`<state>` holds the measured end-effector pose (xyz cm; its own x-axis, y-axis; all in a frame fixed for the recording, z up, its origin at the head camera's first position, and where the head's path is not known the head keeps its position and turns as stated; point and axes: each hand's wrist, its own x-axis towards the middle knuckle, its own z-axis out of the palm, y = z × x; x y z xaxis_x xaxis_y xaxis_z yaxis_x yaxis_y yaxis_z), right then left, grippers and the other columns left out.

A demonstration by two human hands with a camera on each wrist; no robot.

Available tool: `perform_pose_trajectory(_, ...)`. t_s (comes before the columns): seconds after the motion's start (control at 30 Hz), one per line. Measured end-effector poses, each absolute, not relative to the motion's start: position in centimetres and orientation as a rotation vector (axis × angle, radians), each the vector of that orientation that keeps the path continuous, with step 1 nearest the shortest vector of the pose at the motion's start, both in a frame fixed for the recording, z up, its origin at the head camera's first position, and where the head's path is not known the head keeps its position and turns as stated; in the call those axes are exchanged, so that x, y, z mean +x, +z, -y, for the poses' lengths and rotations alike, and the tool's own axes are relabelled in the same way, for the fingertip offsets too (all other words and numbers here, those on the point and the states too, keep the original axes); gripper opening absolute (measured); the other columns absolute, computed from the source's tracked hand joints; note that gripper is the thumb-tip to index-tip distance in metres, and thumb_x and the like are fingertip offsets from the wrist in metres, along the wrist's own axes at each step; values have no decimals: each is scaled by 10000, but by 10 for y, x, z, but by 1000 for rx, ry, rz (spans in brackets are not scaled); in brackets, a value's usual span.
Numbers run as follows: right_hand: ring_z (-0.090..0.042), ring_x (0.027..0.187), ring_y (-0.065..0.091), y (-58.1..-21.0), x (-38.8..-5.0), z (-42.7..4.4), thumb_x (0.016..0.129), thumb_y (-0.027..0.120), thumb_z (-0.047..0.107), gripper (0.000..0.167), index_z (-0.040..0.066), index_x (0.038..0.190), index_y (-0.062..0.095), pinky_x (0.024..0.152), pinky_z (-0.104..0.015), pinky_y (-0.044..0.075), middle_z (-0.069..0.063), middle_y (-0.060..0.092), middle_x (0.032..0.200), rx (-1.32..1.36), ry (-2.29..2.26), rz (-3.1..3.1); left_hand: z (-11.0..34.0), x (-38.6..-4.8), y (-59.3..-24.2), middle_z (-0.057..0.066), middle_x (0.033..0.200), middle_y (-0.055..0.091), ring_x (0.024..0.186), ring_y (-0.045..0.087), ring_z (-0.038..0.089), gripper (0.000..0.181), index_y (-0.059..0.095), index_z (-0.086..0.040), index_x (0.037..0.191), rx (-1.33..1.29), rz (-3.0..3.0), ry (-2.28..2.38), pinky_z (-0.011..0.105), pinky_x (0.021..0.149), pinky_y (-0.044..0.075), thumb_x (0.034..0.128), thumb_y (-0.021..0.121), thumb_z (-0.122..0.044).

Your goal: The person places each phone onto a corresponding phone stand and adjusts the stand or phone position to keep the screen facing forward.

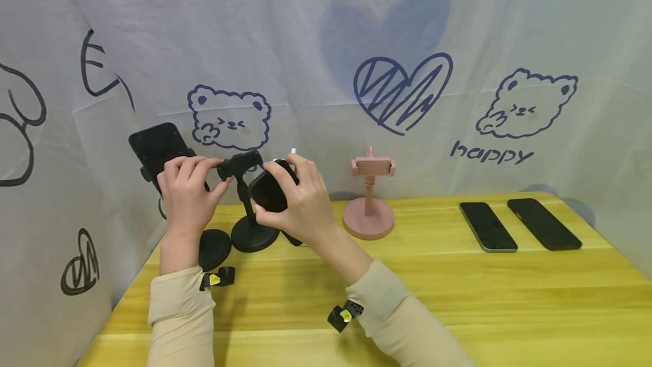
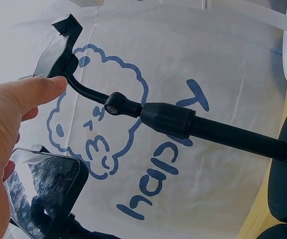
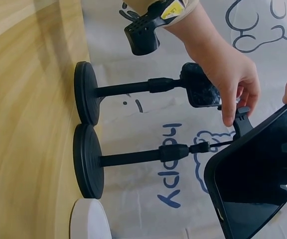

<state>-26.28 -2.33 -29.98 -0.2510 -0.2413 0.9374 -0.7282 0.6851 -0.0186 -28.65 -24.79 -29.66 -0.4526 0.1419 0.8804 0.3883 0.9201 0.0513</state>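
My left hand (image 1: 188, 194) pinches one end of the clamp (image 1: 240, 164) on a black phone stand (image 2: 163, 119), thumb below and fingers above. The stand's round base (image 1: 254, 235) rests on the table. In my right hand (image 1: 305, 203) is a black smartphone (image 3: 258, 174), gripped by its edges just right of the clamp. In the right wrist view the phone's edge overlaps the clamp, so I cannot tell whether they touch. Left of these, a second black stand (image 3: 126, 89) holds another smartphone (image 1: 159, 143), tilted, partly behind my left hand.
A pink phone stand (image 1: 370, 211) stands to the right of my hands. Two dark smartphones (image 1: 488, 226) lie flat at the table's right side. A white stand (image 3: 89, 221) is mostly hidden behind my right hand. A printed curtain (image 1: 305, 72) hangs behind the wooden table (image 1: 433, 299).
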Motion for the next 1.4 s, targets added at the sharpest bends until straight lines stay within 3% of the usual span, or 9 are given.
perform_pose_trajectory(0.23,-293,1029,570,-297,-269,29,699,771,470,627,126,1193,596,862,-385,526,-182,547,1191,763,522,1782,247,-288,-297,185,1080,654,1049,453,387,363,685,-35,1071,-373,2026,-321,559,849,302,767,829,-172)
perform_pose_trajectory(0.53,-287,1011,585,-290,-274,38,713,748,490,616,122,1186,605,843,-394,532,-179,560,1178,763,478,1748,249,-287,-296,190,1076,654,1050,458,400,347,691,-37,1068,-406,2010,-326,564,839,300,789,815,-201)
perform_pose_trajectory(0.77,-251,908,560,-285,-278,45,717,728,500,602,122,1170,610,751,-336,521,-168,563,1161,765,461,1728,250,-288,-298,189,1074,655,1042,456,392,339,691,-37,1072,-392,2012,-335,564,845,306,781,818,-158)
perform_pose_trajectory(1.4,-270,972,565,-277,-291,60,735,733,478,619,117,1212,577,759,-334,529,-191,546,1189,785,500,1805,249,-289,-301,198,1067,657,1019,458,377,325,700,-33,1055,-390,1996,-358,576,856,317,755,815,-81)
